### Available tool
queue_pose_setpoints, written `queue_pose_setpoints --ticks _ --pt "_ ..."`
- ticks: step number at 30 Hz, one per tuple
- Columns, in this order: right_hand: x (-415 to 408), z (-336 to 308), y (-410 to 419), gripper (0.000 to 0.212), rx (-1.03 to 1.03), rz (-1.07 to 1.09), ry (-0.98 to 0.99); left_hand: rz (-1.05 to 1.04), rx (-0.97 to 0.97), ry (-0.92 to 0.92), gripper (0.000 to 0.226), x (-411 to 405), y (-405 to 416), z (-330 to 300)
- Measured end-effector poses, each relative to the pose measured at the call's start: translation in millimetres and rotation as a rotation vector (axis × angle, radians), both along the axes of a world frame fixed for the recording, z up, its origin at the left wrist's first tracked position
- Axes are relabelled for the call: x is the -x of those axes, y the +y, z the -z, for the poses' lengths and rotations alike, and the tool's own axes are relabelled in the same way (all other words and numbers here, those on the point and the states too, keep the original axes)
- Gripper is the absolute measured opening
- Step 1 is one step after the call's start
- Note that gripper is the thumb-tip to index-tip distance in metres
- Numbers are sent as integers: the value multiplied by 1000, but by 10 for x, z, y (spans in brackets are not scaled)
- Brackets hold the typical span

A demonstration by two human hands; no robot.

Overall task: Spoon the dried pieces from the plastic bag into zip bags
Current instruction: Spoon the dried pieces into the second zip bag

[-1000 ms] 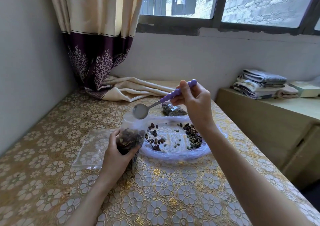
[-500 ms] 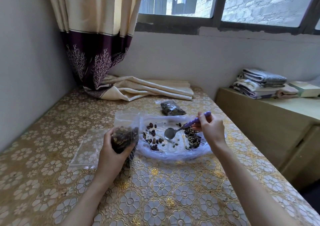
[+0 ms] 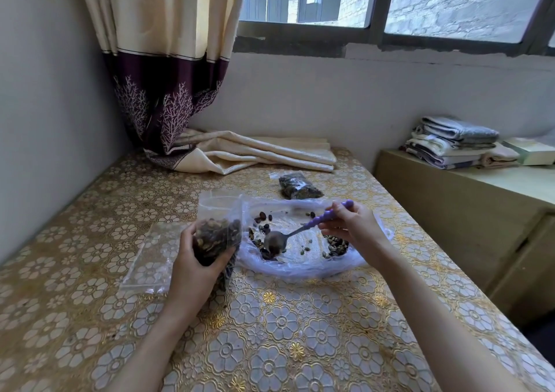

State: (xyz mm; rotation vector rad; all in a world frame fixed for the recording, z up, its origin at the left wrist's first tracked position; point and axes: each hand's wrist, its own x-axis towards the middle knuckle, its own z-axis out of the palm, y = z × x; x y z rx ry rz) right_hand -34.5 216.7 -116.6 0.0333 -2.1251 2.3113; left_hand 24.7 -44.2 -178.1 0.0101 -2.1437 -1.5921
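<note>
A clear plastic bag (image 3: 303,267) lies spread open on the table with dark dried pieces (image 3: 336,243) scattered on it. My left hand (image 3: 195,267) grips an upright zip bag (image 3: 220,226), its top open and its lower half full of dried pieces. My right hand (image 3: 351,226) pinches the purple handle of a metal spoon (image 3: 276,241). The spoon's bowl is down among the pieces at the left side of the plastic bag, close to the zip bag.
A filled zip bag (image 3: 298,186) lies behind the plastic bag. An empty zip bag (image 3: 150,259) lies flat to the left. A folded curtain (image 3: 255,154) rests at the table's back. Folded towels (image 3: 453,142) sit on a low cabinet to the right.
My right hand came down from above the zip bag and brought the spoon into the plastic bag, then slid its bowl left among the pieces. My left hand kept hold of the zip bag.
</note>
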Motion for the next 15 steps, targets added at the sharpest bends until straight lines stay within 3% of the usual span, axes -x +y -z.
queue_pose_setpoints --ticks 7,15 --pt "-150 20 81 25 -209 100 97 20 -13 0 69 -9 3 -4" --pt "-187 217 -190 28 -74 233 108 11 -5 1 70 2 0 6"
